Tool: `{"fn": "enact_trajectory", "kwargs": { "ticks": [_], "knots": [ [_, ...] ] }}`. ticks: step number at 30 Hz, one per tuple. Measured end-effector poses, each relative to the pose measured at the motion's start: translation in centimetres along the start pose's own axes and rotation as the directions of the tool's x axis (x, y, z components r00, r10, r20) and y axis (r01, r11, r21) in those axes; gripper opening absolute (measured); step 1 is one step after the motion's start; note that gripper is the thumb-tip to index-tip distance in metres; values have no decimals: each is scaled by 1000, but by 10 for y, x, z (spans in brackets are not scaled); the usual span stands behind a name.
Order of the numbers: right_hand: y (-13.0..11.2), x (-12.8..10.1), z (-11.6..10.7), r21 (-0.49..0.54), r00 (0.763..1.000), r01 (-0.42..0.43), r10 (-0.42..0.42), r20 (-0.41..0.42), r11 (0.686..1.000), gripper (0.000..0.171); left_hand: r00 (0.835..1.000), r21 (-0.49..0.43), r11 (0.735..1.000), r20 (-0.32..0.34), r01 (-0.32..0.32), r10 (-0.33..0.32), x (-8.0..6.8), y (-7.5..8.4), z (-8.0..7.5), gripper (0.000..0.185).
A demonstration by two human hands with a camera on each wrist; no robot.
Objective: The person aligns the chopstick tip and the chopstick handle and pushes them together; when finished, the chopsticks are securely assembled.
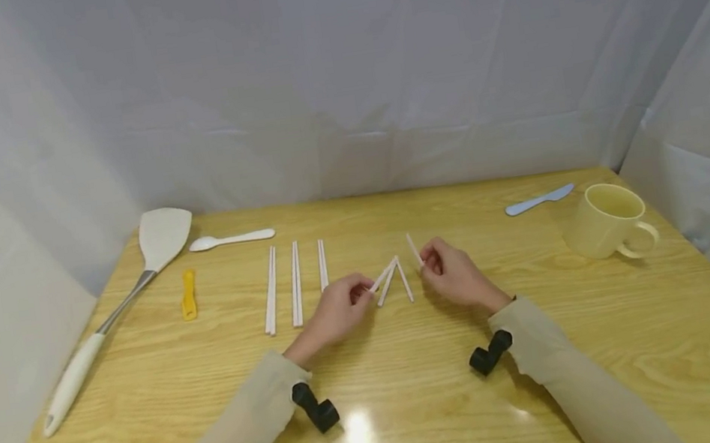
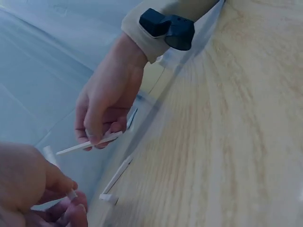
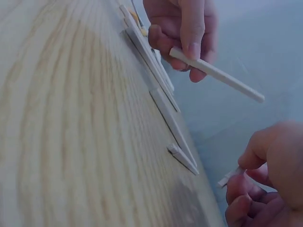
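While my left hand (image 1: 339, 310) pinched one white stick (image 1: 382, 277) and my right hand (image 1: 454, 276) another (image 1: 414, 249), fingers closed on each, I held both above two sticks (image 1: 397, 281) at mid-worktop (image 1: 422, 409), seemingly for placing.

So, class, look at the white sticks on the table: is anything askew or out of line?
Yes. Three white sticks lie neatly parallel, but two sticks between the hands lean together in a V. The left hand and right hand each pinch another stick at a slant.
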State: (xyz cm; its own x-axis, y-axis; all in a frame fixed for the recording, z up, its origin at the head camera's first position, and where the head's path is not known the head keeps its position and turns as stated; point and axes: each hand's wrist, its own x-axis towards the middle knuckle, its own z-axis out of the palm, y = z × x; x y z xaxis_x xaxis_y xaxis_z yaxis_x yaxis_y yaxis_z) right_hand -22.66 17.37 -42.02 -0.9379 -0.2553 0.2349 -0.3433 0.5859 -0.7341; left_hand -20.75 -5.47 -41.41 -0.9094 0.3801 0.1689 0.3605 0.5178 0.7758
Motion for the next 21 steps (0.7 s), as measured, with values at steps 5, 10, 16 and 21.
{"fn": "enact_trajectory", "kwargs": {
  "ticks": [5, 10, 16, 21],
  "knots": [
    [-6, 0, 2, 186, 996, -54, 40, 77, 981, 16, 999, -35, 999, 48, -23, 25, -5, 7, 1, 6],
    [-19, -1, 0, 334, 990, -107, 69, 122, 936, 17, 993, -61, 998, 115, -20, 27, -7, 8, 5, 3],
    [-32, -4, -3, 381, 991, -59, 9, 131, 923, 12, 980, -82, 993, 174, -86, 99, -10, 7, 10, 4],
    [-38, -5, -4, 484, 990, -39, -33, 139, 874, 16, 976, -86, 987, 162, -134, 146, -12, 4, 17, 5]
  ]
}}
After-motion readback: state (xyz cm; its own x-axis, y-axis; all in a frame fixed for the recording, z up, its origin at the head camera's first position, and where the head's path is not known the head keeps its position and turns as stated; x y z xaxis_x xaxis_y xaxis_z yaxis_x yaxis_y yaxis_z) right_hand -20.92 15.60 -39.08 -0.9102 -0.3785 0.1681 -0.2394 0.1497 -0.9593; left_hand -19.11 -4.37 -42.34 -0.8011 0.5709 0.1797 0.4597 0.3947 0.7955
